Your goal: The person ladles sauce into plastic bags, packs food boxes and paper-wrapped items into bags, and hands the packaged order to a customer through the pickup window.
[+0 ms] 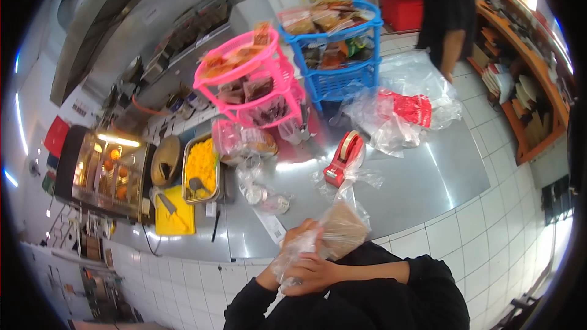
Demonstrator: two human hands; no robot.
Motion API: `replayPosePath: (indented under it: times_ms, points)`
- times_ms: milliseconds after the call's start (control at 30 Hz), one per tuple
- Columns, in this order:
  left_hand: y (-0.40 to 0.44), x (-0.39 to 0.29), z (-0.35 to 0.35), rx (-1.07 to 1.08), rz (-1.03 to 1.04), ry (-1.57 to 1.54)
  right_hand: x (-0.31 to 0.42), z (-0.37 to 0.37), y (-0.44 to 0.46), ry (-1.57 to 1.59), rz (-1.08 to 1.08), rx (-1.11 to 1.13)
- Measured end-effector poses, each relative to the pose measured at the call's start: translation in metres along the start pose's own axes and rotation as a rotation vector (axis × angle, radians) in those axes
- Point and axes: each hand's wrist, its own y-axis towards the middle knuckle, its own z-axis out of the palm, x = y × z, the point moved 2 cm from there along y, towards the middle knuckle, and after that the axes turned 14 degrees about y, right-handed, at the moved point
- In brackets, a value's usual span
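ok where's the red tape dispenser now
The red tape dispenser sits just right of centre in the head view, on the steel table beyond the bagged brown package.

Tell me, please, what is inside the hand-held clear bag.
A brown package shows through the clear bag; its contents are hidden. The right hand covers some plastic.

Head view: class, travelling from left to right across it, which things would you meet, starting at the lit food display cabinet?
Lit food display cabinet → yellow cutting board → metal tray of yellow food → brown package in clear plastic → red printed plastic packaging → wooden shelf unit
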Motion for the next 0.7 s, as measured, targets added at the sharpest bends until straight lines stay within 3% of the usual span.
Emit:
replayPosePath:
  times_ms: [33,100,167,200,267,300,333,400,467,500,533,600,667,700]
  points:
    - [0.0,-0.001,-0.017,-0.02,-0.037,0.277,-0.001,-0.014,0.001,-0.032,-0.097,-0.118]
    - [-0.011,0.045,-0.029,-0.045,-0.33,0.362,-0.004,-0.045,-0.006,-0.066,-0.207,-0.239]
    - [0.006,0.03,-0.121,-0.004,-0.202,-0.371,-0.009,-0.072,-0.015,-0.173,-0.307,-0.139]
    - [0.005,0.042,-0.133,-0.069,-0.272,-1.036,-0.018,-0.075,-0.008,-0.16,-0.315,-0.148]
    - [0.018,-0.022,-0.201,-0.417,-0.436,-0.746,-0.038,-0.079,0.01,-0.535,-0.462,-0.109]
    - [0.021,-0.046,-0.217,-0.447,-0.465,-0.776,-0.046,-0.079,0.026,-0.533,-0.481,-0.113]
    - [0.025,-0.069,-0.232,-0.479,-0.494,-0.807,-0.053,-0.077,0.05,-0.55,-0.508,-0.296]
    - [0.025,-0.07,-0.249,-0.433,-0.467,-0.689,-0.065,-0.069,0.102,-0.563,-0.561,-0.481]
    - [0.021,-0.075,-0.261,-0.421,-0.469,-0.695,-0.065,-0.059,0.155,-0.437,-0.746,-0.874]
    - [0.013,-0.074,-0.267,-0.382,-0.37,-0.482,-0.066,-0.058,0.167,-0.363,-0.831,-1.069]
    - [0.005,-0.07,-0.275,-0.342,-0.272,-0.271,-0.061,-0.059,0.15,-0.361,-0.847,-1.074]
    - [-0.014,-0.043,-0.295,-0.202,-0.174,0.276,-0.065,-0.059,0.107,0.265,-0.007,-0.512]
    - [-0.036,-0.045,-0.301,-0.279,0.129,0.605,-0.046,-0.039,0.13,0.396,0.05,-0.601]
    - [-0.04,-0.053,-0.308,-0.154,0.201,0.772,-0.05,-0.016,0.118,1.178,0.642,-0.736]
